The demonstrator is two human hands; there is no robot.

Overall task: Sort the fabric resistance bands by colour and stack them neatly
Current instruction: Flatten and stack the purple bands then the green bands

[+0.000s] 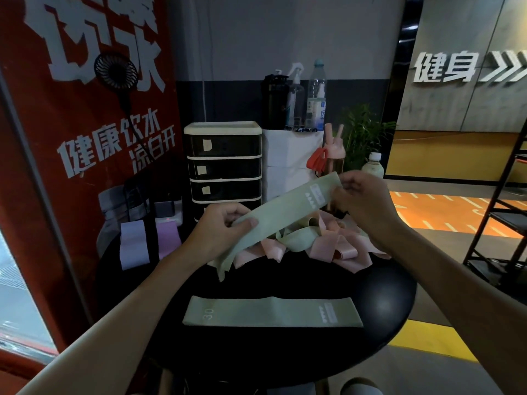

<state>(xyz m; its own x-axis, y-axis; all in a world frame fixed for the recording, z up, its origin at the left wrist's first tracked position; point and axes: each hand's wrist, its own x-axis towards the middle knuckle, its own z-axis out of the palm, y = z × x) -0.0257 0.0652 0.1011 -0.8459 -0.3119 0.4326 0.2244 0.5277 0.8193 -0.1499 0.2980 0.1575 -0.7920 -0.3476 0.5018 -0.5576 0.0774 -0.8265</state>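
Left grip (225,223) pinches the lower part of the held green band (285,212), thumb on top, fingers curled under. Right grip (362,201) pinches its upper end, fingers curled round the edge. The band is in the air over the worktop (385,303), stretched on a slant, low at left and high at right. Its loose end hangs down below the left grip. There is a white label patch near the right grip.

The flat green band (271,312) lies lengthwise on the near side of the round black worktop, with "30" printed at its left end. Behind it, under the held band, is a tangled heap of pink bands (342,246) with a loose green band (299,238) curled in it. At far left, a pale lilac band (134,245) and a purple band (168,238) lie side by side, apart from the heap.

At the back are a drawer unit (222,161), bottles (316,92) on a white box, a plant (362,132), and a clip fan (115,71) on a red banner (57,166). A black rack (507,209) is at right.
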